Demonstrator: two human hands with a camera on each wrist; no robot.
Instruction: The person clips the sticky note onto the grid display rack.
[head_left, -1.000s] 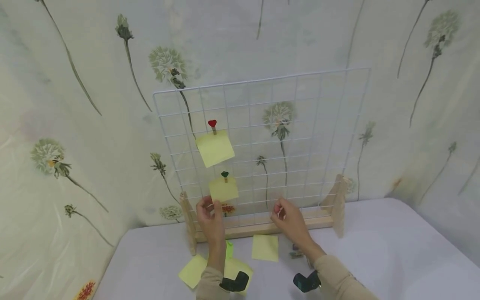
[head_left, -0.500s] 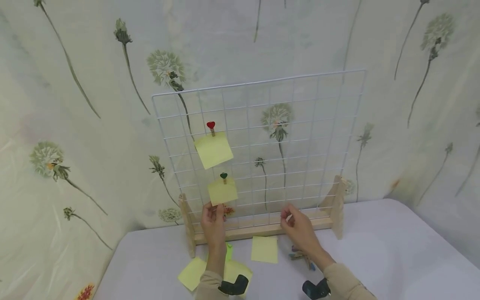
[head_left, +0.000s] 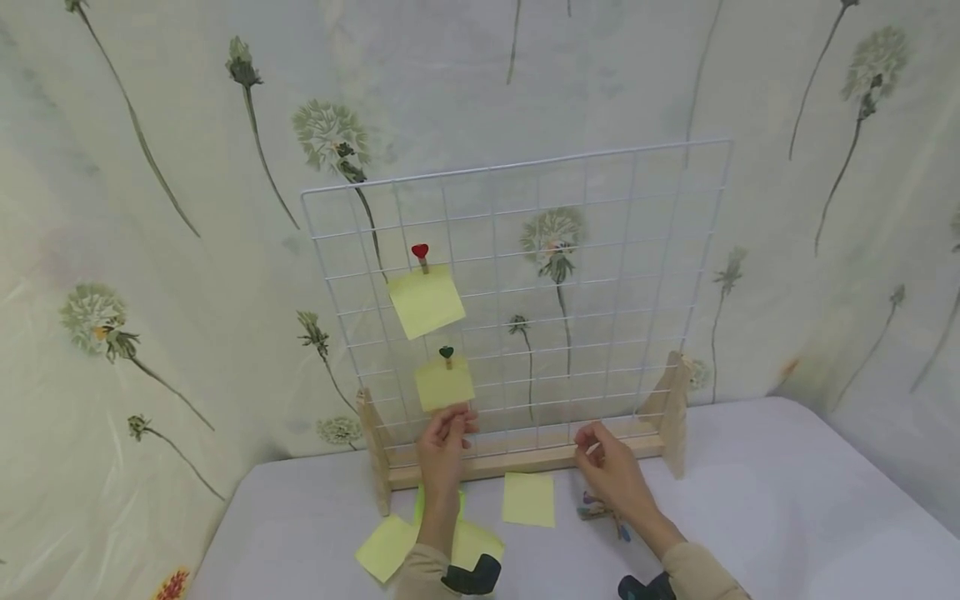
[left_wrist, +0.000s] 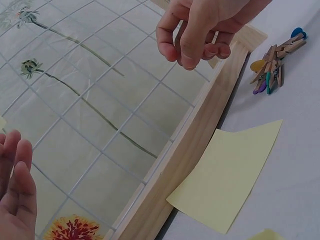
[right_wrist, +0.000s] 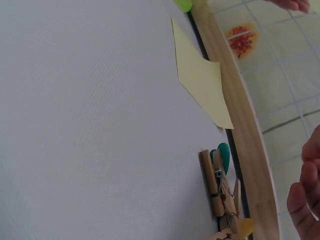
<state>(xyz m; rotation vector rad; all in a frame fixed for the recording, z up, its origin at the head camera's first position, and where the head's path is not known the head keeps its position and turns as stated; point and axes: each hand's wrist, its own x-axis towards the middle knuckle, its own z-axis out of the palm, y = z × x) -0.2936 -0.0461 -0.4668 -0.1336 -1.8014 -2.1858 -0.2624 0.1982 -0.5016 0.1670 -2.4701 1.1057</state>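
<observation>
Left hand point(head_left: 444, 442) just under the lower yellow note point(head_left: 444, 386), fingers slightly bent, empty; can't tell if the fingertips touch the note's bottom edge. Right hand point(head_left: 606, 458) is in front of the wooden base point(head_left: 517, 461), toward its right end, fingers loosely curled, gap narrow, empty. Lower note hangs on the white wire grid point(head_left: 491, 169), clipped by the green heart clothespin point(head_left: 447, 355). Upper yellow note point(head_left: 426, 300) hangs above it, tilted, under the red heart clothespin point(head_left: 421, 254).

On the tabletop point(head_left: 787, 517): loose yellow note point(head_left: 528, 500) in front of the base, between the hands, edge curling; spare clothespins point(left_wrist: 272, 62) piled near the right hand, with blue, yellow, teal and purple tops. More yellow notes point(head_left: 386, 548) lie around the left forearm, partly hidden. Dandelion-print backdrop point(head_left: 480, 83) behind.
</observation>
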